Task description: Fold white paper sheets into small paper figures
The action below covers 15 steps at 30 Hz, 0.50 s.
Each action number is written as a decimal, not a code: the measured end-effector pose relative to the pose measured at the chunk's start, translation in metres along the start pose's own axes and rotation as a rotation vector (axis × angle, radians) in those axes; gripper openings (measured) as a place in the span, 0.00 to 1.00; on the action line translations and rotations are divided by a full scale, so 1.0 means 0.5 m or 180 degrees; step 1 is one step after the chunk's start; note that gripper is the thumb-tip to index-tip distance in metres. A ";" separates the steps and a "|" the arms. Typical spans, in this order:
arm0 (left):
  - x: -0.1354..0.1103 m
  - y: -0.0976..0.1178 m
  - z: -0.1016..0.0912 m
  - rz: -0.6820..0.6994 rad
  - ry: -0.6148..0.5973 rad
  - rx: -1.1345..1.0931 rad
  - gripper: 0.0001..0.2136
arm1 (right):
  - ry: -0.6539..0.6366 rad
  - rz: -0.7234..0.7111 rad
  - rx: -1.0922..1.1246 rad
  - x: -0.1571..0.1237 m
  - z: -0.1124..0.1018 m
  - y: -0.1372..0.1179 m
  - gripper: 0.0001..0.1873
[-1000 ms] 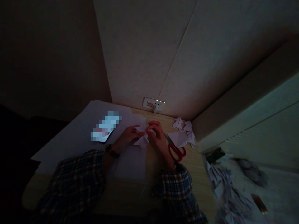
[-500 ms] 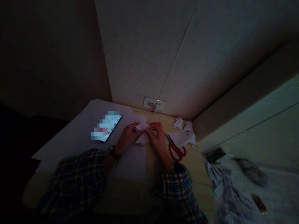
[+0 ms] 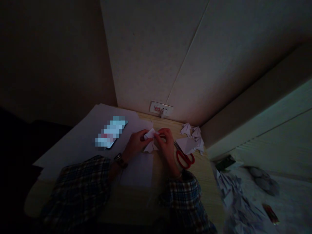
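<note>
The scene is dim. Both my hands meet over a small wooden table [image 3: 204, 172], pinching a folded piece of white paper [image 3: 150, 140] between them. My left hand [image 3: 135, 143] grips its left side with fingers closed. My right hand [image 3: 166, 143] pinches the top right edge. Both sleeves are plaid, and a watch [image 3: 120, 160] sits on my left wrist. A flat white sheet [image 3: 138, 170] lies on the table under my hands.
Red-handled scissors [image 3: 184, 156] lie right of my right hand. Folded paper shapes [image 3: 192, 138] sit at the back right corner. A lit phone [image 3: 110, 133] rests on large white sheets [image 3: 78, 143] at left. A wall socket [image 3: 161, 109] is behind. More paper pieces [image 3: 235, 198] are piled at right.
My hands have shifted slightly and closed tighter on the folded paper, which looks more compact and raised a little. Everything else stays where it was.
</note>
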<state>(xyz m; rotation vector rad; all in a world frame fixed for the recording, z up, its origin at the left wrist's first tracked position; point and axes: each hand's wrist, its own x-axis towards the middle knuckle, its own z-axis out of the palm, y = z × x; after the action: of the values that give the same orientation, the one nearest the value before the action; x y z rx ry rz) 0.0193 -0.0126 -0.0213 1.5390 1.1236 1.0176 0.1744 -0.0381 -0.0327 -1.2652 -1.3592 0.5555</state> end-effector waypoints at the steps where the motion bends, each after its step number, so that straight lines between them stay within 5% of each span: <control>1: 0.001 -0.002 -0.001 -0.0028 -0.0016 -0.0033 0.15 | -0.0006 0.0037 0.0069 0.001 -0.001 0.000 0.06; 15: 0.006 -0.003 0.002 -0.0137 -0.0310 -0.0554 0.11 | 0.0000 -0.0173 -0.0050 0.002 -0.005 -0.007 0.07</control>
<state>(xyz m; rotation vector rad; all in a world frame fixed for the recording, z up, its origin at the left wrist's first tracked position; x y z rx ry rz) 0.0208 -0.0095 -0.0226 1.4046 0.9707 0.9743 0.1754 -0.0393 -0.0285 -1.2373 -1.3962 0.5077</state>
